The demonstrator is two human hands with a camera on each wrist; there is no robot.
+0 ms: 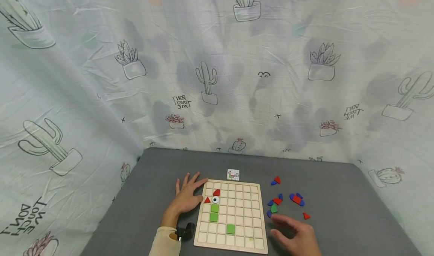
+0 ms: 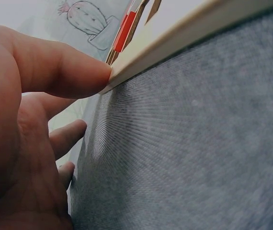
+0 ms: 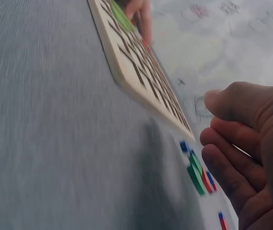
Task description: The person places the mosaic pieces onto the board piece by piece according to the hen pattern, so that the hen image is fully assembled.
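While in the head view the left hand [image 1: 186, 198] lies spread at the left edge of the grid board [image 1: 242, 202], the right hand [image 1: 298, 235] is near the loose pieces [image 1: 277, 201] right of it, seemingly choosing one. In the left wrist view, the thumb [image 2: 74, 69] touches the board; in the right wrist view, slightly parted fingers [image 3: 227, 175] hold nothing visible, so picking would need a pinch.

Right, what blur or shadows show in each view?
Head view: the print on the pattern card is indistinct; left wrist view: a soft shadow on the grey tabletop beside the left hand; right wrist view: the grid board looks blurred, and a dark shadow crosses the grey tabletop.
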